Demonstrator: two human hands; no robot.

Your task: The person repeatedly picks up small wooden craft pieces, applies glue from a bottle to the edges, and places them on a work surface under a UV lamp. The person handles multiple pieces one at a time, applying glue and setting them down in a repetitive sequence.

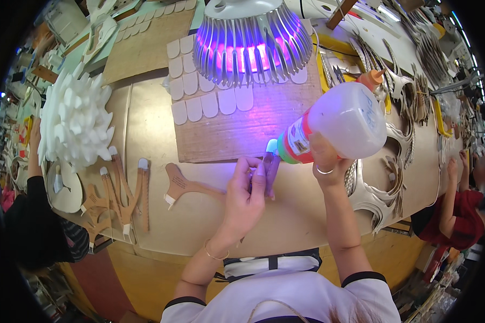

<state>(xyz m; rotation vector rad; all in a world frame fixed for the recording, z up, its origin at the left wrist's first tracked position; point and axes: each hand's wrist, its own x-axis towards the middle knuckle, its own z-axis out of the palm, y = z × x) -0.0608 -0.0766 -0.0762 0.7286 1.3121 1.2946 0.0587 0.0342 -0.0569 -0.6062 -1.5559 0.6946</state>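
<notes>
- Two hands worked above the tabletop [161,226]: the left hand [246,188] pinched a narrow strap [272,171] between thumb and fingers, and the right hand [326,161] was wrapped around a bottle [347,121].
- The strap stood out from the left hand's fingertips on the side facing the right hand, its pale tip [271,145] pointing away from the person, near the front edge of the board [221,142].
- The bottle lay tilted in the right hand, its base up and its green neck [287,153] down toward the strap's tip; whether the nozzle touched the tip could not be told.
- The bottle was smooth, rounded, translucent plastic, with a red and white label.
- The strap looked flat and slim, tinted purple by the light.
- Beyond the hands, a lamp [253,46] with thin metallic ribs glowed violet over the board, which was flat, brown and cardboard-like.
- Rows of white tabs [210,105], each with one rounded end, lay on the board.
- Left of the left hand lay a tan forked piece [184,185] with a smooth face; farther left were more tan straps [126,199], some braided, below a spiky mound of white foam [75,118].
- Right of the right hand, pale cut-out pieces [369,191] curved in open loops.
</notes>
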